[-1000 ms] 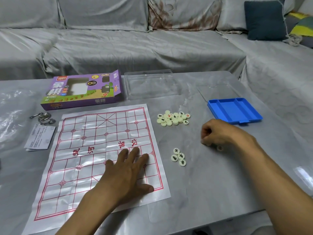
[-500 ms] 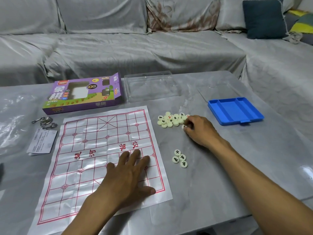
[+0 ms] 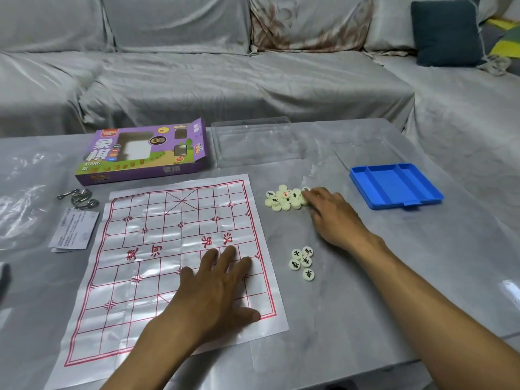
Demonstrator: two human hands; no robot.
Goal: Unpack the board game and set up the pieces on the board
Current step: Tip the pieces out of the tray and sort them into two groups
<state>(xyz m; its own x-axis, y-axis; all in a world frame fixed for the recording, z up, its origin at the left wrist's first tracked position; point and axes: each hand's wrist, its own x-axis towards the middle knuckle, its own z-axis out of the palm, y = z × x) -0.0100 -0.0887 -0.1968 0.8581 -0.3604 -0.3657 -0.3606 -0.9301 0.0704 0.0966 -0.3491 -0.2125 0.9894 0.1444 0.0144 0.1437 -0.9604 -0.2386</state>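
The paper board [image 3: 174,257] lies flat on the grey table [image 3: 365,319], red grid up, with creases across its glossy surface. The left hand [image 3: 216,288] rests palm down on the near right part of it, fingers straight and slightly spread, pressing the sheet to the table. Off the board's far right corner sits a heap of pale round pieces [image 3: 285,199], some showing black characters and one a red one. The right hand [image 3: 330,215] reaches into the right edge of that heap, its fingertips touching the nearest pieces; from here I cannot tell whether the fingers are pinching one or only lying against them. Nearer, just beside the board's right edge, a small cluster of five pieces [image 3: 302,262] lies face up, apart from the heap. The blue tray [image 3: 394,185] sits to the right of the heap, well apart from the hand. Behind the board stands the purple box [image 3: 146,150] with its flap open, and beside it a clear plastic insert [image 3: 253,142]. To the left of the board lie a folded leaflet [image 3: 73,230] and a metal wire puzzle [image 3: 77,197].
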